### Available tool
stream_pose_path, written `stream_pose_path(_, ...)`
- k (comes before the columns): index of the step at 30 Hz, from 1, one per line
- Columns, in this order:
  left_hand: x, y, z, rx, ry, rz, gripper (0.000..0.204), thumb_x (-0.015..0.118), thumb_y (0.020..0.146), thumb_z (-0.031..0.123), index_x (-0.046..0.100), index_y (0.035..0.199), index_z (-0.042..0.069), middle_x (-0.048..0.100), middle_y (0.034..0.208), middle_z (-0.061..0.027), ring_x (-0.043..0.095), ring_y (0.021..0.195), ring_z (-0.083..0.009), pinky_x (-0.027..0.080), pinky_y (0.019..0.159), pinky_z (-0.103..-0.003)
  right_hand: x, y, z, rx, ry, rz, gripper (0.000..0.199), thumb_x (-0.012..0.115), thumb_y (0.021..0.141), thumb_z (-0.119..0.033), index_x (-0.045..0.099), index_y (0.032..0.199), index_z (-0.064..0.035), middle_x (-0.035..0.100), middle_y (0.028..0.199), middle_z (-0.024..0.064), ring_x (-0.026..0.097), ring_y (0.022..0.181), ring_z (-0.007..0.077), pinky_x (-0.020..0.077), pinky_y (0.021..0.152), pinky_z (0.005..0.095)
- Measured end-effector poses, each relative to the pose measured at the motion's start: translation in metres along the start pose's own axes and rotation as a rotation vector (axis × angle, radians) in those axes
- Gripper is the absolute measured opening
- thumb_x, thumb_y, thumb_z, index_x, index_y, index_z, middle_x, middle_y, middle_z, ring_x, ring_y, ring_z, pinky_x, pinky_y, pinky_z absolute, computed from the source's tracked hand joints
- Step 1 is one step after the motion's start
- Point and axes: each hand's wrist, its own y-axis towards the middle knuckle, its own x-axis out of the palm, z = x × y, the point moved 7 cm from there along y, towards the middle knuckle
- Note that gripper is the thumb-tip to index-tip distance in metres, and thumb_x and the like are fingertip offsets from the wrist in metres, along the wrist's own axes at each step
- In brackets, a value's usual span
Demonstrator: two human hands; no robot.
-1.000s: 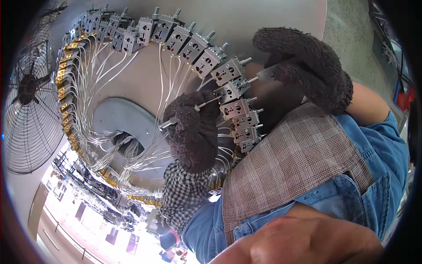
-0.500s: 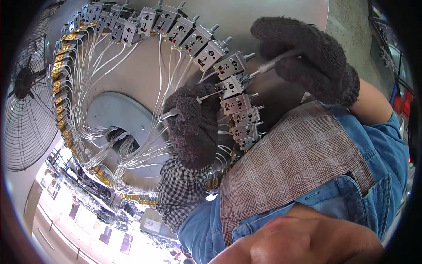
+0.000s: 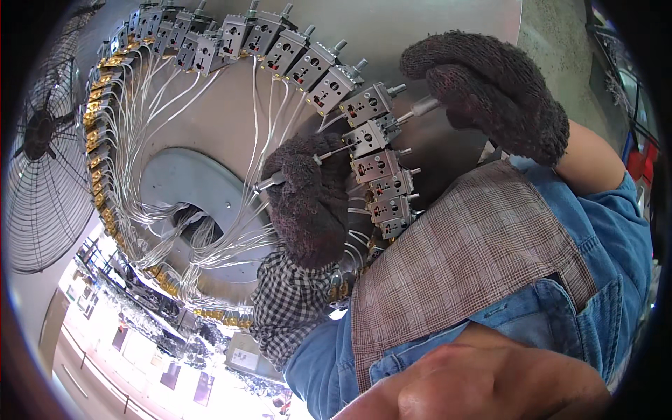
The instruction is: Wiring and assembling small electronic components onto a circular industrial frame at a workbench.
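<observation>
While left hand (image 3: 304,206) curls round rod (image 3: 271,182), right hand (image 3: 493,94) clasps grey-handled tool (image 3: 425,106).

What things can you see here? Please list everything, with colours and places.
Metal boxes: many, silver-grey, along the ring
Gold parts: many, gold, ring's left and lower edges
Wires: many, white, inside the ring
Disc: one, grey, inside the ring
Metal surface: one, grey, beneath
Fan: one, dark, far left
Handled tool: one, grey, right hand
Slim tool: seemingly one, silver, left hand
Background: blurred, uncountable
Apron: one, brown plaid, torso
Left hand: one, dark-gloved, centre
Right hand: one, dark-gloved, upper right
</observation>
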Motion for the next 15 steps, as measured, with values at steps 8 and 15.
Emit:
stream_pose_path(8, -0.001, 0.0, 0.005, 0.132, 0.307, -0.151, 0.029, 0.053, 0.087, 0.019, 0.049, 0.104, -0.004, 0.054, 0.104, -0.018, 0.055, 0.1, -0.0298, 0.047, 0.089, -0.042, 0.003, -0.003, 0.001, 0.005, 0.009, -0.032, 0.033, 0.05, 0.085, -0.004, 0.048, 0.118, 0.0012, 0.055, 0.108, 0.0163, 0.06, 0.071, 0.017, 0.0494, 0.056, 0.0233)
stream_pose_path(15, -0.009, 0.0, -0.004, -0.071, 0.137, -0.145, 0.03, 0.058, 0.085, 0.022, 0.049, 0.103, -0.001, 0.054, 0.106, -0.0166, 0.053, 0.104, -0.0298, 0.047, 0.089, -0.043, 0.002, 0.002, -0.018, -0.252, -0.191, 0.07, 0.032, 0.052, 0.085, -0.005, 0.049, 0.116, 0.0011, 0.054, 0.109, 0.0175, 0.056, 0.059, 0.0144, 0.048, 0.052, 0.0229)
